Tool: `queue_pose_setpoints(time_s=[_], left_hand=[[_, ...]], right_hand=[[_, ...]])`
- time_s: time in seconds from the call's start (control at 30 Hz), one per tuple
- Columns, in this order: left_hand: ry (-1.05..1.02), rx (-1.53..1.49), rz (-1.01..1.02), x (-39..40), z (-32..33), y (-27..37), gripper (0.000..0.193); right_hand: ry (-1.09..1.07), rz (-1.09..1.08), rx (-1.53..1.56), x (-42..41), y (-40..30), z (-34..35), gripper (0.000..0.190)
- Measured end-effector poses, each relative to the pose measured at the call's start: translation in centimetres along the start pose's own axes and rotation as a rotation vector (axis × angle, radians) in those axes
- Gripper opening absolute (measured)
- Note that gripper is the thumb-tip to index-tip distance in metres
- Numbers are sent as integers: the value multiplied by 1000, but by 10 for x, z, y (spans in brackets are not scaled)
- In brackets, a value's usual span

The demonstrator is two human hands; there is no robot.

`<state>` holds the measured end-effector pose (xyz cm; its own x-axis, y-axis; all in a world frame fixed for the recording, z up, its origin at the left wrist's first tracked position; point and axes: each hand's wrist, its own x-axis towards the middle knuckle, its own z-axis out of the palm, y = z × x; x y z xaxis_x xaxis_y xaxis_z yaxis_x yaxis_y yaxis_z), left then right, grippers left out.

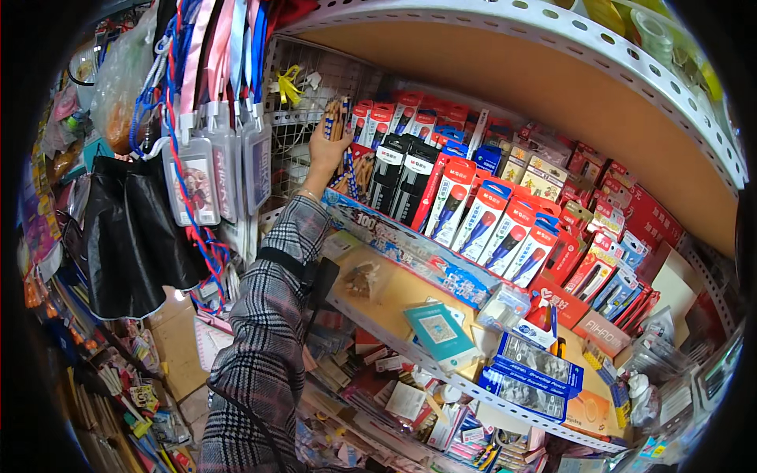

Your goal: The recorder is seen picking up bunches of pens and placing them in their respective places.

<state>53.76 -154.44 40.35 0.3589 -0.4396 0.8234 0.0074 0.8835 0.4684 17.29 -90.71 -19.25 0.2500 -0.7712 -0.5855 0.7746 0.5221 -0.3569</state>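
My left hand (329,149), in a checked sleeve, reaches to the back left corner of the shelf. Its fingers are closed around a bundle of pencils (336,113), some with blue patterned barrels. Just below the hand more pencils (361,171) stand upright in the end of a long printed cardboard box (408,248). To the right, black marker boxes (387,171) and white-and-red M&G marker boxes (452,198) stand close together in the same row. My right hand is out of view.
Lanyards with plastic badge holders (192,183) hang left of my arm, beside a black skirt-like item (133,242). A perforated white shelf edge (532,18) arches overhead. Blue drawing-pencil boxes (526,387) and a teal card with a printed code (440,334) lie on the shelf's front part.
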Motion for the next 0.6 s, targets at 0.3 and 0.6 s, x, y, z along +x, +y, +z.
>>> queue_pose_setpoints(time_s=[0.3,0.6], left_hand=[[-304,392,-205,-11,-15,-57,38],[-535,815,-311,1,-6,-45,39]], right_hand=[[497,-58,-694,-16,-11,128,36],[356,-74,-539,4,-6,107,35]])
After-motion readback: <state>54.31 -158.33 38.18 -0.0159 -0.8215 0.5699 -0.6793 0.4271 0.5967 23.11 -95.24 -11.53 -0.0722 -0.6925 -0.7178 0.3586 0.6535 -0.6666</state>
